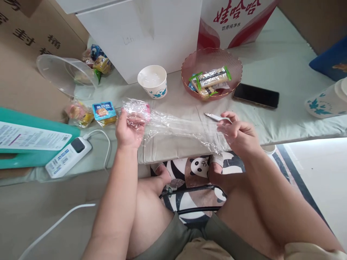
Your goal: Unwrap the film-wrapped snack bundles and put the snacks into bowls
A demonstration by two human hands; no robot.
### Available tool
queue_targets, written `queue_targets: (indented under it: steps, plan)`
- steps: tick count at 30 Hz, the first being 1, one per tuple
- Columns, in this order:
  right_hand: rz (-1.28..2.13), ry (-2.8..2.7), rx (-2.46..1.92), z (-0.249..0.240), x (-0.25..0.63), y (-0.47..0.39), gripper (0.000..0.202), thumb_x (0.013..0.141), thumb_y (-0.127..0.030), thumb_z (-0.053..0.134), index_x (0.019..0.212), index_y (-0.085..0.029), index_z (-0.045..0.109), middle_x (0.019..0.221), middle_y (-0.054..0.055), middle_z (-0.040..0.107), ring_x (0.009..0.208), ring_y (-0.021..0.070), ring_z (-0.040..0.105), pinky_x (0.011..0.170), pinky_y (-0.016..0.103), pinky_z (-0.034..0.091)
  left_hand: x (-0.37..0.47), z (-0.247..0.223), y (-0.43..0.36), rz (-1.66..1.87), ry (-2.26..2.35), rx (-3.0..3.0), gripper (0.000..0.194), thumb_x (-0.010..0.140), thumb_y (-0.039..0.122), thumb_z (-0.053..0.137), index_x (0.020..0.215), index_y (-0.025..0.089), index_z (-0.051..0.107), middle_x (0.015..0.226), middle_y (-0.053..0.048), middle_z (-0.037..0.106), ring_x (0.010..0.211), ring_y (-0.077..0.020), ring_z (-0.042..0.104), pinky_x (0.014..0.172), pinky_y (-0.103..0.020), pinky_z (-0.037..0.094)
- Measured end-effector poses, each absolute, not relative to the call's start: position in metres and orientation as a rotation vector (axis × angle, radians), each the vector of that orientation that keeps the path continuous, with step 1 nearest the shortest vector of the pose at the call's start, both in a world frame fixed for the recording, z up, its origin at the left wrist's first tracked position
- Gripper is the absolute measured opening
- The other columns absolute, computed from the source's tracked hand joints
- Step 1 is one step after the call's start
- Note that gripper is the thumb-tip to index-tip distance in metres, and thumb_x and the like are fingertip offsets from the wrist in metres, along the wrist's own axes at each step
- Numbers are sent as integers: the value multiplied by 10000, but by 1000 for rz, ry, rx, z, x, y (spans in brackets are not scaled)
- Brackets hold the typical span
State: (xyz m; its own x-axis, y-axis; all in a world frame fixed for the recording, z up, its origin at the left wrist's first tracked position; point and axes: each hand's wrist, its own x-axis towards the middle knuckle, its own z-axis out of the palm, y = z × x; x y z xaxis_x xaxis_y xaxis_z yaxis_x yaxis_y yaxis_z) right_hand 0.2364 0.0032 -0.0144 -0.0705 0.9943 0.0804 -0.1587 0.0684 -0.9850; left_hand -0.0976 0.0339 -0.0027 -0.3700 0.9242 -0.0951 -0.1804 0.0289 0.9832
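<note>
My left hand (130,128) is closed round a crumpled bundle of clear plastic film (176,126) with a pink edge. From there the film stretches across to my right hand (238,133), its loose lower edge hanging over the front of the seat. In the fingers of my right hand is a small silver nail clipper (215,116), its tip pointing left. Whether those fingers also pinch the film's end, I cannot tell. Beyond the film stands a white paper cup (153,83) with blue leaves, a crumpled clear thing inside it.
A pink glass bowl (187,85) holds wrapped snacks, beside a black phone (256,95). Snack packs (104,112) and a tipped clear tub (58,77) lie left. A white power bank (69,157) with a cable lies near a green box (29,144). Paper cups (325,101) stand right.
</note>
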Motion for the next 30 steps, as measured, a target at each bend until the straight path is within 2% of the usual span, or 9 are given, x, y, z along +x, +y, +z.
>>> queue_targets:
  steps: [3, 6, 12, 18, 21, 23, 25, 27, 30]
  plan:
    - [1310, -1276, -1066, -16, 239, 2, 380, 731, -239, 716, 439, -193, 477, 1134, 20, 655, 915, 180, 646, 879, 437, 559, -98, -4, 33, 1546, 1324, 774, 458, 804, 530, 735, 533, 199, 572, 554, 6, 608, 527, -97, 584, 556, -229, 502]
    - [1125, -1396, -1212, -22, 239, 5, 244, 695, -154, 628, 463, -225, 603, 1047, 36, 689, 960, 200, 647, 919, 457, 540, -95, -6, 36, 1432, 1465, 724, 445, 787, 473, 724, 486, 178, 580, 521, -21, 618, 491, -96, 583, 479, -202, 461]
    - [803, -1447, -1278, -27, 236, 7, 242, 635, -105, 494, 485, -232, 634, 923, 27, 677, 779, 154, 623, 801, 413, 543, -96, 0, 33, 1309, 1363, 712, 227, 588, 239, 855, 617, 159, 645, 623, 4, 659, 586, -99, 641, 570, -211, 561]
    - [766, -1300, -1314, -26, 239, 8, 192, 615, -102, 507, 505, -222, 609, 1006, 28, 679, 868, 180, 658, 882, 435, 522, -97, 12, 25, 1238, 1076, 768, 458, 446, 85, 898, 841, 192, 693, 952, -17, 684, 863, -192, 716, 598, -264, 639]
    - [631, -1103, -1285, -25, 244, 14, 160, 632, -120, 551, 651, -237, 658, 971, 29, 673, 947, 201, 666, 932, 433, 517, -101, 14, 22, 1184, 985, 792, 496, 482, 90, 883, 931, 212, 710, 1125, -41, 677, 948, -226, 723, 576, -257, 650]
    - [588, -949, -1222, -26, 246, 19, 154, 673, -164, 555, 750, -243, 662, 892, 21, 661, 905, 188, 667, 915, 411, 525, -103, 13, 20, 1131, 935, 804, 464, 528, 100, 866, 953, 219, 723, 1138, -36, 673, 941, -230, 734, 548, -248, 650]
    - [688, -892, -1166, -28, 245, 22, 125, 733, -216, 553, 806, -242, 651, 840, 11, 660, 842, 168, 667, 891, 385, 536, -104, 9, 17, 1067, 870, 821, 431, 565, 115, 851, 968, 230, 748, 1123, -27, 677, 903, -231, 749, 506, -241, 642]
    - [933, -985, -1143, -29, 239, 21, 100, 776, -256, 601, 857, -242, 658, 864, 10, 694, 865, 165, 683, 906, 370, 546, -101, 5, 14, 982, 793, 862, 407, 613, 134, 827, 1002, 240, 770, 1143, -34, 683, 868, -229, 760, 481, -232, 632]
    - [1325, -1252, -1115, -26, 227, 18, 232, 794, -315, 735, 1014, -249, 706, 1108, 39, 749, 1069, 190, 695, 982, 376, 547, -91, 4, 10, 814, 674, 938, 388, 659, 145, 805, 1038, 227, 788, 1181, -78, 692, 810, -225, 764, 466, -221, 615]
